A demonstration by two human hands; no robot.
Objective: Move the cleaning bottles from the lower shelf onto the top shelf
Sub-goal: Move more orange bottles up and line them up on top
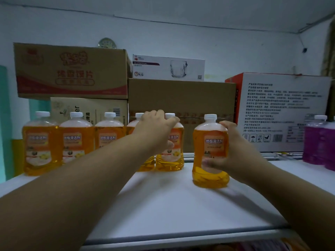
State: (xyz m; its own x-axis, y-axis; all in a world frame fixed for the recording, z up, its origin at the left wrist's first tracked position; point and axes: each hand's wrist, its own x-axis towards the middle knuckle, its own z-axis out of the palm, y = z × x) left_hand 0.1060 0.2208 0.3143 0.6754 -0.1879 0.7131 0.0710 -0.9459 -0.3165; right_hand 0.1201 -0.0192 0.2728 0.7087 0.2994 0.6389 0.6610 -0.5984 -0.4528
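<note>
Six orange cleaning bottles are being shown upright on the white top shelf, each with a white cap. Three are standing side by side at the left of the frame — the left bottle, the second bottle and the third bottle. At centre, the fifth bottle is being gripped by the left hand, fingers curled over its shoulder, while the fourth bottle is being largely hidden behind that hand. Right of centre and nearer the camera, the front bottle is being clasped by the right hand — thumb across the label, fingers round the far side. Purple bottles are being seen at the right edge. Stacked cardboard boxes are lining the back.
</note>
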